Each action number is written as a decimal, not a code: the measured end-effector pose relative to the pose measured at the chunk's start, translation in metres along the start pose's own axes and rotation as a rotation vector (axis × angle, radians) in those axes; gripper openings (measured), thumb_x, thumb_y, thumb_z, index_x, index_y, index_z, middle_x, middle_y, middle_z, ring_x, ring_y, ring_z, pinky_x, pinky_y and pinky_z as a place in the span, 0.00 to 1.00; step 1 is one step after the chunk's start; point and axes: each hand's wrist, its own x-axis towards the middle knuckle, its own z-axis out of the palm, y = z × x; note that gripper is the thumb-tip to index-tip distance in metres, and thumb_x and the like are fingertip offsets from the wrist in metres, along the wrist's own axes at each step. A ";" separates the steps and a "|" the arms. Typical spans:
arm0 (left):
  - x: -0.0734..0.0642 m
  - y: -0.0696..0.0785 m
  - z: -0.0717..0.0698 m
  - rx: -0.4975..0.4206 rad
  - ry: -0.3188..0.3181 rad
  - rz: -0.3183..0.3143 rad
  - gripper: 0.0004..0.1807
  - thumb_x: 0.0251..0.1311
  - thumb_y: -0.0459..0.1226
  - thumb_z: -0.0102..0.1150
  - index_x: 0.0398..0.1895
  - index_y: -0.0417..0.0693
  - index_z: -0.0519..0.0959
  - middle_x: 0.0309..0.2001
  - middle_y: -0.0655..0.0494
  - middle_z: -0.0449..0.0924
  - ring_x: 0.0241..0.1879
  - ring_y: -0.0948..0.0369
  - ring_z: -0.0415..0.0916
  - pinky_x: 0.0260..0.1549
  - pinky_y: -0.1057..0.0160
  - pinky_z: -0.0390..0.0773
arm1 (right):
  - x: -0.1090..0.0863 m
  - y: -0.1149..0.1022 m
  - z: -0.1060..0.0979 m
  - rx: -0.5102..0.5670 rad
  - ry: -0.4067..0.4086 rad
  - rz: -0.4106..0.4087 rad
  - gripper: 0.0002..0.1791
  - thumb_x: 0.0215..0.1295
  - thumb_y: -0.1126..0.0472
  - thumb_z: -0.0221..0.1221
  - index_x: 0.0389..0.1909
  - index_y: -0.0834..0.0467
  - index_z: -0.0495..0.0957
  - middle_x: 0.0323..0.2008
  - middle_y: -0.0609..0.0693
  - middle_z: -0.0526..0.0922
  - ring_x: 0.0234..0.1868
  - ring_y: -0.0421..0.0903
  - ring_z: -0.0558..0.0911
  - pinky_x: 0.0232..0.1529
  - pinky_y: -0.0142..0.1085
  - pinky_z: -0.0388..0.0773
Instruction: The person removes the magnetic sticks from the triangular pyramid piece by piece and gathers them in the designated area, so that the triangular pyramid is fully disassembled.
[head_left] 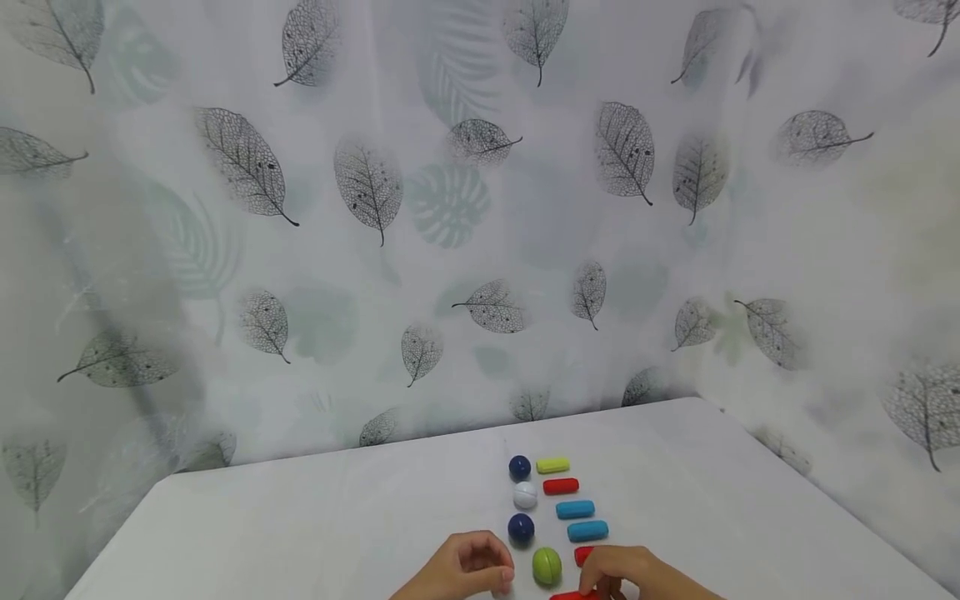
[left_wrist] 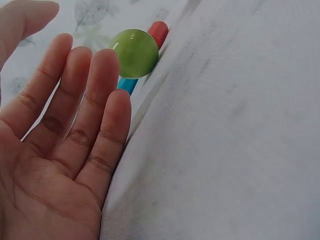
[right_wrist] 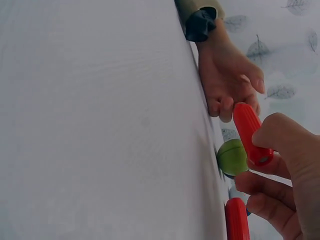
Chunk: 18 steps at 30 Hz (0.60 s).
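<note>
My right hand [head_left: 637,571] pinches a red ribbed stick [right_wrist: 246,125] between thumb and fingers, raised off the white table in the right wrist view. Another red stick [head_left: 583,554] lies by that hand, partly covered by it in the head view. A green ball [head_left: 547,566] with a groove sits between the two hands. To its left is my left hand [head_left: 467,568], its fingers relaxed and holding nothing. From the left wrist view, the palm [left_wrist: 50,190] is bare and the green ball [left_wrist: 135,52] shows just past the fingertips.
Beyond the green ball, a column of balls runs back: dark blue [head_left: 521,528], white [head_left: 525,496] and dark blue [head_left: 520,467]. Beside it lie blue sticks [head_left: 587,531], a red stick [head_left: 561,486] and a yellow stick [head_left: 552,466]. A leaf-printed curtain [head_left: 450,250] stands behind the table [head_left: 300,525].
</note>
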 end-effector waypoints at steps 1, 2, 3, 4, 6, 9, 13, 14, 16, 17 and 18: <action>0.000 0.000 0.000 0.001 -0.003 0.002 0.19 0.67 0.37 0.56 0.46 0.25 0.73 0.32 0.59 0.81 0.32 0.66 0.76 0.38 0.71 0.75 | -0.003 0.002 -0.001 0.010 -0.008 0.019 0.09 0.67 0.63 0.60 0.45 0.61 0.74 0.34 0.48 0.77 0.34 0.31 0.77 0.36 0.27 0.78; 0.000 -0.001 0.000 0.001 -0.003 0.004 0.19 0.67 0.37 0.56 0.46 0.25 0.73 0.33 0.59 0.81 0.32 0.65 0.76 0.38 0.71 0.75 | -0.005 0.003 -0.002 0.024 -0.015 0.038 0.09 0.67 0.63 0.59 0.45 0.60 0.74 0.34 0.47 0.77 0.34 0.31 0.77 0.36 0.27 0.77; 0.000 -0.001 0.000 0.004 -0.002 0.008 0.18 0.67 0.37 0.56 0.46 0.25 0.74 0.33 0.58 0.81 0.32 0.65 0.76 0.38 0.71 0.75 | -0.008 0.005 -0.003 0.027 -0.018 0.052 0.08 0.67 0.64 0.59 0.45 0.60 0.74 0.34 0.47 0.78 0.34 0.31 0.77 0.36 0.27 0.77; 0.000 -0.001 0.000 0.008 -0.001 0.008 0.18 0.67 0.38 0.56 0.46 0.26 0.74 0.33 0.58 0.81 0.33 0.65 0.77 0.39 0.71 0.76 | -0.010 0.006 -0.005 0.034 -0.026 0.064 0.08 0.68 0.64 0.59 0.44 0.60 0.74 0.33 0.47 0.78 0.34 0.31 0.77 0.36 0.27 0.77; 0.001 0.000 0.000 0.009 -0.003 0.004 0.19 0.68 0.39 0.56 0.47 0.27 0.74 0.35 0.57 0.82 0.34 0.65 0.77 0.40 0.70 0.76 | -0.014 0.009 -0.007 0.040 -0.039 0.082 0.07 0.68 0.64 0.58 0.44 0.60 0.74 0.33 0.46 0.77 0.34 0.31 0.76 0.35 0.27 0.76; 0.000 0.002 0.000 0.013 -0.008 -0.004 0.20 0.69 0.40 0.55 0.48 0.27 0.74 0.36 0.57 0.82 0.35 0.64 0.77 0.40 0.70 0.76 | -0.019 0.011 -0.012 0.029 -0.050 0.128 0.06 0.68 0.63 0.59 0.43 0.58 0.74 0.32 0.44 0.76 0.34 0.30 0.75 0.34 0.26 0.75; 0.001 0.004 -0.001 0.000 -0.005 -0.015 0.21 0.70 0.40 0.53 0.49 0.25 0.73 0.35 0.58 0.81 0.35 0.64 0.76 0.41 0.69 0.75 | -0.023 0.009 -0.020 -0.024 -0.064 0.219 0.10 0.65 0.58 0.63 0.43 0.52 0.75 0.30 0.38 0.74 0.33 0.29 0.74 0.31 0.25 0.73; 0.002 0.005 0.000 -0.003 0.000 -0.019 0.21 0.70 0.40 0.53 0.49 0.25 0.73 0.35 0.58 0.81 0.35 0.64 0.76 0.41 0.69 0.75 | -0.023 0.009 -0.022 -0.036 -0.066 0.236 0.11 0.64 0.56 0.64 0.43 0.50 0.75 0.29 0.37 0.73 0.33 0.28 0.74 0.31 0.24 0.73; 0.002 0.005 0.000 -0.008 0.010 -0.030 0.21 0.70 0.40 0.53 0.50 0.25 0.73 0.34 0.59 0.81 0.36 0.63 0.76 0.42 0.69 0.75 | -0.024 0.008 -0.024 -0.053 -0.066 0.254 0.12 0.63 0.55 0.65 0.44 0.48 0.74 0.29 0.36 0.73 0.33 0.28 0.74 0.30 0.24 0.73; 0.002 0.005 0.000 -0.009 0.015 -0.036 0.21 0.70 0.40 0.53 0.50 0.26 0.73 0.34 0.59 0.81 0.36 0.63 0.76 0.42 0.68 0.75 | -0.025 0.007 -0.024 -0.062 -0.067 0.251 0.12 0.63 0.55 0.65 0.44 0.48 0.74 0.29 0.37 0.73 0.33 0.29 0.74 0.30 0.24 0.74; 0.002 0.006 0.000 -0.009 0.021 -0.041 0.21 0.70 0.40 0.53 0.50 0.26 0.73 0.34 0.59 0.81 0.36 0.63 0.76 0.42 0.69 0.74 | -0.025 0.007 -0.025 -0.055 -0.068 0.256 0.13 0.63 0.55 0.65 0.45 0.48 0.74 0.29 0.37 0.73 0.33 0.29 0.74 0.30 0.24 0.73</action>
